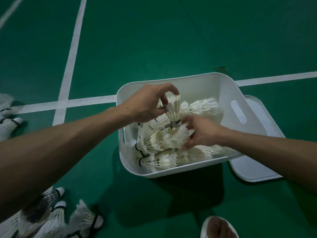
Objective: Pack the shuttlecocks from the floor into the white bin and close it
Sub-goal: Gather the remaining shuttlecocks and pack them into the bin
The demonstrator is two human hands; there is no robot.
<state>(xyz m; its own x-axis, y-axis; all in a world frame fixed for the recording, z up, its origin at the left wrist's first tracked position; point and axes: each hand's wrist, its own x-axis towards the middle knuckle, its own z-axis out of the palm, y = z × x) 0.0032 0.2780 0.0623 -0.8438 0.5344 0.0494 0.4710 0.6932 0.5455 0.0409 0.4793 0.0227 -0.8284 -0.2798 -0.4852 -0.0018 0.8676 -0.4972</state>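
Note:
The white bin (228, 86) stands open on the green court floor, holding several white feather shuttlecocks (163, 145) lying in stacks. My left hand (147, 103) hovers over the bin and pinches the feather skirt of one shuttlecock (174, 109), cork end down. My right hand (199, 133) reaches into the bin, fingers spread and lightly curled on the pile, one fingertip near that cork. The bin's white lid (257, 160) lies flat on the floor, partly under the bin's right side.
Loose shuttlecocks lie on the floor at the far left (8, 121) and bottom left (51, 219). A foot in a white sandal (217, 227) is at the bottom edge. White court lines (72, 54) cross the floor.

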